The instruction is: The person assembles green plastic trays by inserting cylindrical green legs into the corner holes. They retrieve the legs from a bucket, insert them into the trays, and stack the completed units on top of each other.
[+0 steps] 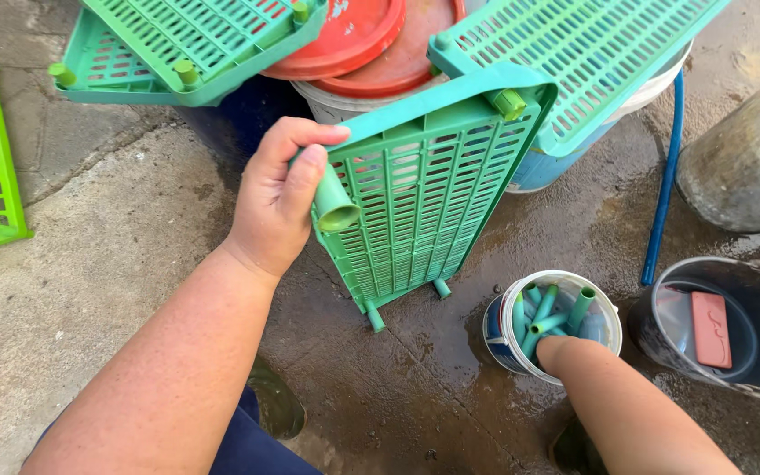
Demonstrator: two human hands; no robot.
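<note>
Two hands at work beside a small white bucket [552, 339] of green plastic tubes [543, 318] on the wet concrete floor [415, 396]. Left hand [279, 198], fingers clamped on the corner of an upright green slatted panel [420, 207] left of the bucket, thumb against a tube socket. Right hand [556, 352] reaches into the bucket; its fingers are hidden, so their spread cannot be told.

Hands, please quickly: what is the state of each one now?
Left hand: closed, holding the green slotted plastic panel by its corner.
Right hand: inside the small white bucket of green plastic tubes; grip cannot be told.
</note>
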